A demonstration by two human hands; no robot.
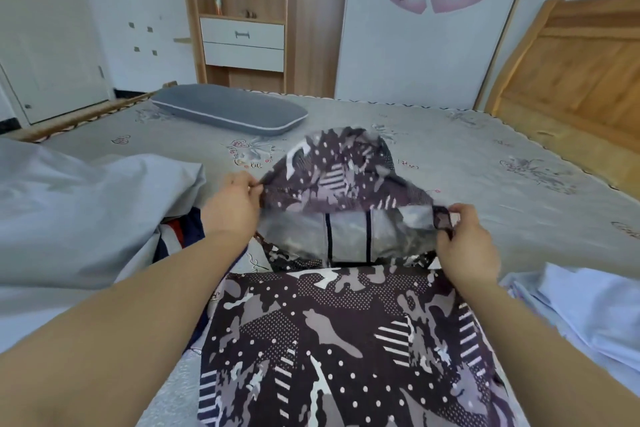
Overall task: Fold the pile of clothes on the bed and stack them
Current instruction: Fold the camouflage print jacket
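A dark patterned hooded jacket [339, 340] with grey camouflage shapes, dots and stripes lies on the bed in front of me. Its hood [332, 170] is lifted off the bed, and the grey lining shows underneath. My left hand [230, 206] pinches the hood's left edge. My right hand [465, 243] pinches its right edge. A striped navy, red and white garment [180, 232] peeks out under my left forearm. Pale blue clothes [588, 308] lie at the right.
A light grey duvet [79, 218] is bunched at the left. A grey pillow [228, 113] lies on the far side of the bedsheet [485, 156]. A wooden headboard [568, 69] stands at the right, a shelf unit [242, 10] behind.
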